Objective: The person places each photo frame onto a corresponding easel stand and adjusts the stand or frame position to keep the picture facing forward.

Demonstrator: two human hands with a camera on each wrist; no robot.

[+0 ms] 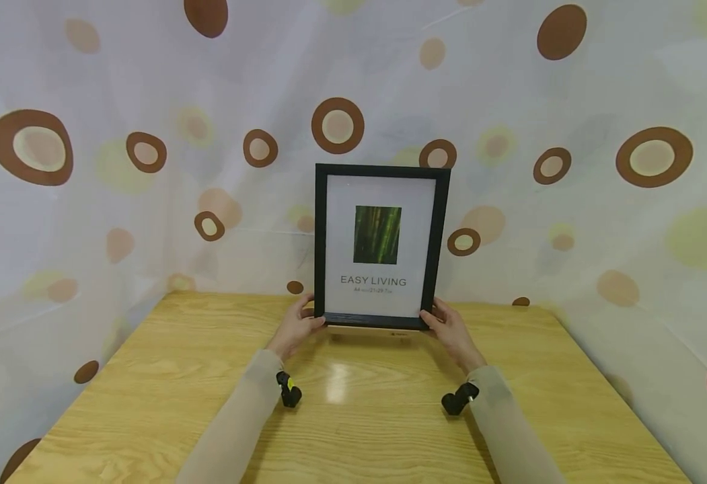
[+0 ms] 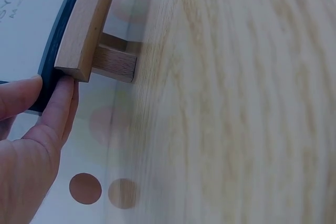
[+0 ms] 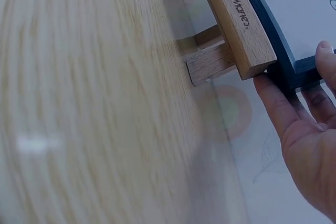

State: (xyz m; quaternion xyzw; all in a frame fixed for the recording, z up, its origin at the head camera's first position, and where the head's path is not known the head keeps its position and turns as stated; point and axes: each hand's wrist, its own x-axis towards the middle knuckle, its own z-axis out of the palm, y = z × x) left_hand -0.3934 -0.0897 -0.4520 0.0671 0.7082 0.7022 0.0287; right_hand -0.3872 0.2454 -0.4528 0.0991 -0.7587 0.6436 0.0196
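Observation:
A black picture frame (image 1: 381, 245) with a green bamboo picture and the words "EASY LIVING" stands upright, leaning slightly back. Its lower edge sits on the ledge of a small wooden easel (image 1: 371, 331); short wooden feet show under the ledge in both wrist views. My left hand (image 1: 295, 326) grips the frame's lower left corner, thumb in front and fingers beneath, touching the end of the easel ledge (image 2: 79, 45). At the lower right corner my right hand (image 1: 450, 329) pinches the frame the same way. The easel's back is hidden behind the frame.
The easel stands toward the back of a light wood table (image 1: 353, 430). Behind it and on both sides hangs a white curtain (image 1: 256, 60) with brown and pale circles. A small black device (image 1: 289, 390) is strapped at each wrist.

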